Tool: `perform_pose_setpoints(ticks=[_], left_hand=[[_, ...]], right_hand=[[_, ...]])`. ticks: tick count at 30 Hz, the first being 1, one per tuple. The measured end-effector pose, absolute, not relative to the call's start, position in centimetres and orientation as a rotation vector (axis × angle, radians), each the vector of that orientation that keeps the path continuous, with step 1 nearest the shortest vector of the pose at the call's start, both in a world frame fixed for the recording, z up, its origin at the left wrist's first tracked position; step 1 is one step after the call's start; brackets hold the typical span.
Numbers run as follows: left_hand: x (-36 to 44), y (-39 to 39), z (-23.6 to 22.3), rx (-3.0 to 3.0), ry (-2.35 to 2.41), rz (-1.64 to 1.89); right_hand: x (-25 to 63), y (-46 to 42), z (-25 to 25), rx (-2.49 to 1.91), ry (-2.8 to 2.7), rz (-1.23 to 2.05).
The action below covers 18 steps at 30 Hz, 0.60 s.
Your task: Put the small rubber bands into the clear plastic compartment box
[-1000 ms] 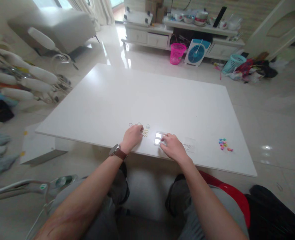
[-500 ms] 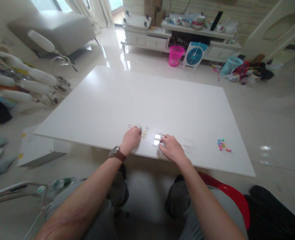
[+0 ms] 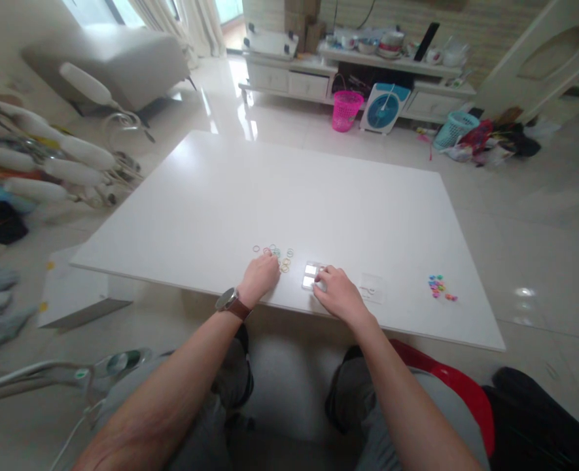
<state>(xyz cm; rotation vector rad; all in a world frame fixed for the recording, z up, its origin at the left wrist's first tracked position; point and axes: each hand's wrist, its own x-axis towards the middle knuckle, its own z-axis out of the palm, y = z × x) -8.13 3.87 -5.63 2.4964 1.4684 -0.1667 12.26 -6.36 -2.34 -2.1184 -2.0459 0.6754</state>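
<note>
My left hand (image 3: 262, 280), with a watch on the wrist, rests near the front edge of the white table (image 3: 289, 196), fingers curled down onto a scatter of small coloured rubber bands (image 3: 275, 254). What the fingers pinch is hidden. My right hand (image 3: 337, 294) lies just to the right, fingers bent over a small clear compartment box (image 3: 310, 275), touching its right side.
A clear flat lid or bag (image 3: 371, 288) lies right of my right hand. A heap of small colourful pieces (image 3: 439, 286) sits near the table's right end. On the floor beyond stand a pink basket (image 3: 346, 110), a blue fan (image 3: 383, 106) and a teal basket (image 3: 454, 126).
My left hand has drawn back slightly toward the table edge, uncovering more of the rubber bands. The right hand stays on the box.
</note>
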Motion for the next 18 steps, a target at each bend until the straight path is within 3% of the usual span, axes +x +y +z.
perform_pose_setpoints(ticks=[18], left_hand=[[-8.2,5.2,-4.3,2.200,1.217,0.231]], right_hand=[[12.2,-6.2,-2.1,-2.124,-2.085,0.647]])
